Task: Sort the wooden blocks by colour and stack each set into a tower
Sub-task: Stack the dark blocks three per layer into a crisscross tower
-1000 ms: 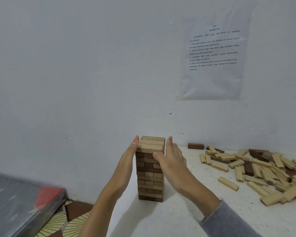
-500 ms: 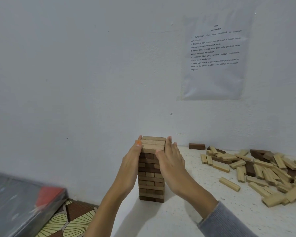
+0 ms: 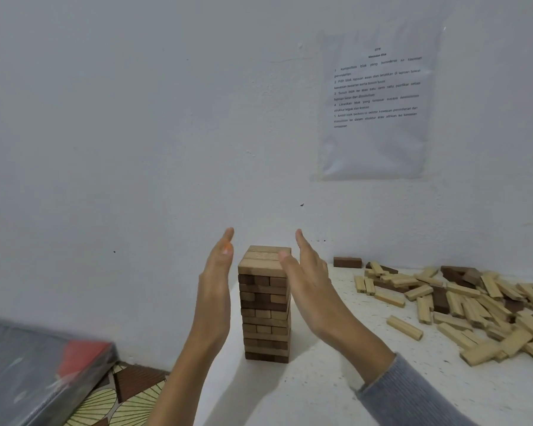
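Observation:
A tower of wooden blocks (image 3: 265, 305) stands upright on the white speckled table (image 3: 336, 379), its layers mixing light and dark brown, with light blocks on top. My left hand (image 3: 216, 284) is held flat and upright just left of the tower, a small gap between them. My right hand (image 3: 308, 272) is flat on the tower's right side, fingers straight, thumb near the top layer. Neither hand holds a block. To the right, a heap of loose light and dark blocks (image 3: 474, 305) lies on the table.
A single dark block (image 3: 347, 262) lies against the white wall. One light block (image 3: 404, 327) sits apart from the heap. A taped paper sheet (image 3: 376, 99) hangs on the wall. A grey box (image 3: 37, 373) and patterned mat (image 3: 126, 398) lie below the table's left edge.
Both hands pressed the tower's top layers half a second ago; now they have spread apart, the left hand clear of the tower, fingers pointing up.

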Action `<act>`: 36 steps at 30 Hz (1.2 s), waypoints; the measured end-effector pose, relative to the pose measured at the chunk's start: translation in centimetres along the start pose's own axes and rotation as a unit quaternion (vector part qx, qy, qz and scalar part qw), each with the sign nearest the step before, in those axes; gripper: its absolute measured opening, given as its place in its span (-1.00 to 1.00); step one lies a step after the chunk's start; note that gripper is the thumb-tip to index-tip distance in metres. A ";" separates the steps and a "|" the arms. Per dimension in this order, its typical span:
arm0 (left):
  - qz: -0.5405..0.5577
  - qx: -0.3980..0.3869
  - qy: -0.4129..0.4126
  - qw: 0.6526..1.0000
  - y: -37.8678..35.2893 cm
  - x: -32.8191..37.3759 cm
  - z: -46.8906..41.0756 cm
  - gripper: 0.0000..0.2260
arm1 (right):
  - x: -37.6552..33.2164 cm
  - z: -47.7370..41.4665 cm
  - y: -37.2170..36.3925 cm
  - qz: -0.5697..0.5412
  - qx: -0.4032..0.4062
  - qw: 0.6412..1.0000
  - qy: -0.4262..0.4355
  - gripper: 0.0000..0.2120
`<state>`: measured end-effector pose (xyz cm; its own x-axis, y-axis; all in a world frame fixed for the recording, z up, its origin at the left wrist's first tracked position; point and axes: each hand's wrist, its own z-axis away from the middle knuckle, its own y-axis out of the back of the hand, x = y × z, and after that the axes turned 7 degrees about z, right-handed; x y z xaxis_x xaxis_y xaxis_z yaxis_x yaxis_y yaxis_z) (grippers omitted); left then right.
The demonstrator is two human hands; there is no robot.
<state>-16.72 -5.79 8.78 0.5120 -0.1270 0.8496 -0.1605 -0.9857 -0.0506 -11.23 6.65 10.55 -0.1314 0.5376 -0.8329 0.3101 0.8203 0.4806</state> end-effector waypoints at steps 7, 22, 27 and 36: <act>0.010 0.049 -0.200 0.979 -3.4 3.8 1.5 -0.68 | -1.4 0.8 3.2 -0.052 0.072 0.995 0.047 -0.65; 0.017 -0.108 -0.142 0.984 -14.6 5.4 -0.5 -0.84 | 3.2 1.6 17.7 0.051 0.160 0.985 0.026 -0.81; -0.003 -0.179 -0.050 0.983 -18.3 1.6 -2.3 -0.83 | 7.6 0.3 21.5 0.111 0.141 0.983 -0.037 -0.78; -0.107 -0.336 0.062 0.934 -23.9 -6.9 -4.6 -0.79 | 17.4 -2.4 23.3 0.244 0.023 0.963 -0.110 -0.92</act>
<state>-20.37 19.12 6.53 0.4971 0.1194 0.8594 -0.5808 -0.6901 0.4318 -8.56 35.59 7.89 0.2413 0.7992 -0.5504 0.3255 0.4677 0.8218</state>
